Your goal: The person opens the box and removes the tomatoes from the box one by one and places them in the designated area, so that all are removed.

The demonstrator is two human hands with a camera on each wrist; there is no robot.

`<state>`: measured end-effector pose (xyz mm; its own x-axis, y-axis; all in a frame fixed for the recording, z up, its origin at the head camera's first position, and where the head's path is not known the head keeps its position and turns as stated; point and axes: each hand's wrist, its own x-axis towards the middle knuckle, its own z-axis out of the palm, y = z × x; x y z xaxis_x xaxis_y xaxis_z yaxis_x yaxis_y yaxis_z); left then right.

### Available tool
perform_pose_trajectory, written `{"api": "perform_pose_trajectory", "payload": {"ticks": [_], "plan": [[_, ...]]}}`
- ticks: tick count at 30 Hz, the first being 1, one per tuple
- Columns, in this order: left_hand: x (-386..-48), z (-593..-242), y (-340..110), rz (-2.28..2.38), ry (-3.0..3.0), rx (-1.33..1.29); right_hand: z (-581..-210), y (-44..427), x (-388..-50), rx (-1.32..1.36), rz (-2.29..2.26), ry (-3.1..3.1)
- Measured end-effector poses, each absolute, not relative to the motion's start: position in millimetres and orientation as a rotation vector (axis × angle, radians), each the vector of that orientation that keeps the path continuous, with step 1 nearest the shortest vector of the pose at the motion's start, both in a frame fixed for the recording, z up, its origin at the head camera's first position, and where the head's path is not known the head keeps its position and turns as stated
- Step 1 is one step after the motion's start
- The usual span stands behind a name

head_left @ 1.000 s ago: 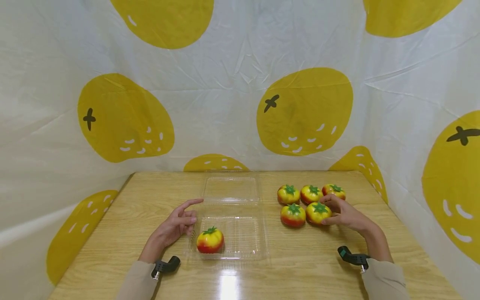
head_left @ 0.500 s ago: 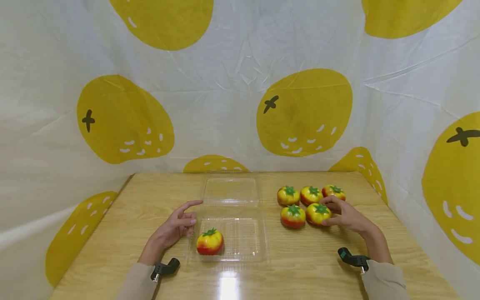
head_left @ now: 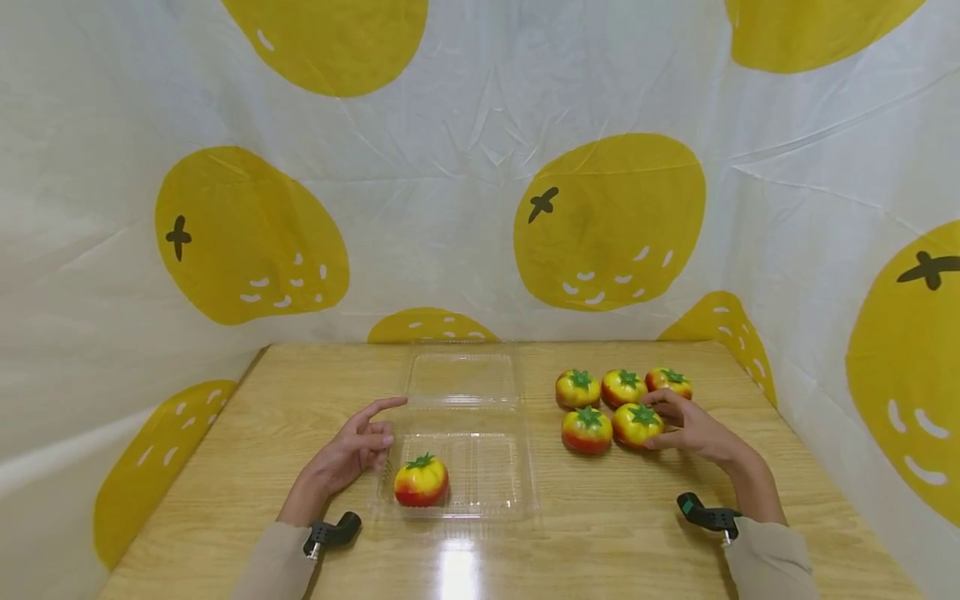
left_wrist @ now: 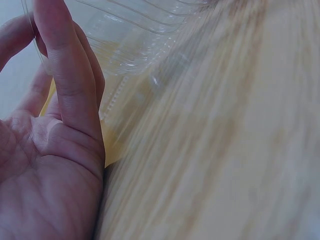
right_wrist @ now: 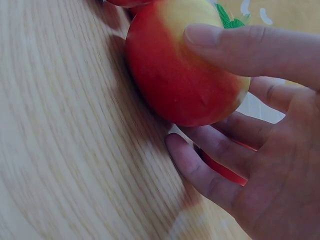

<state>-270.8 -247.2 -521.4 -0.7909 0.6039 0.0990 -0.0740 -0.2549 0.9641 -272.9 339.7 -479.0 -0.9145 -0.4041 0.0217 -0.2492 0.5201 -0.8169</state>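
Observation:
A clear plastic clamshell container [head_left: 491,475] lies opened out on the table, its lid [head_left: 461,379] toward the back. Inside its front left corner sits a red and yellow toy tomato [head_left: 421,482] with green leaves. My left hand [head_left: 352,450] is at the container's left rim; the wrist view shows thumb and fingers about the thin plastic edge, index finger stretched out. On the right, my right hand [head_left: 697,429] holds the near right toy tomato [right_wrist: 175,65] of a group, thumb on its side and fingers around the far side. That tomato appears to rest on the table.
Beside the held one stands another tomato [head_left: 587,430]. Behind are a left tomato [head_left: 577,388], a middle tomato [head_left: 623,388] and a right tomato [head_left: 668,382], set close together. The wooden table [head_left: 600,533] meets a fruit-patterned curtain [head_left: 435,233] at its back edge.

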Motion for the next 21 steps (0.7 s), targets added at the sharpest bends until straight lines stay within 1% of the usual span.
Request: {"api": "perform_pose_trajectory", "payload": {"ticks": [14, 21], "plan": [[-271.5, -522.4, -246.7, 2.09, 1.576, 0.602, -481.9, 346.0, -273.2, -0.54, -1.332, 2.596], [-270.8, -523.4, -247.6, 2.096, 1.574, 0.624, -480.1, 343.8, -272.4, -0.515, -1.319, 2.594]]}}
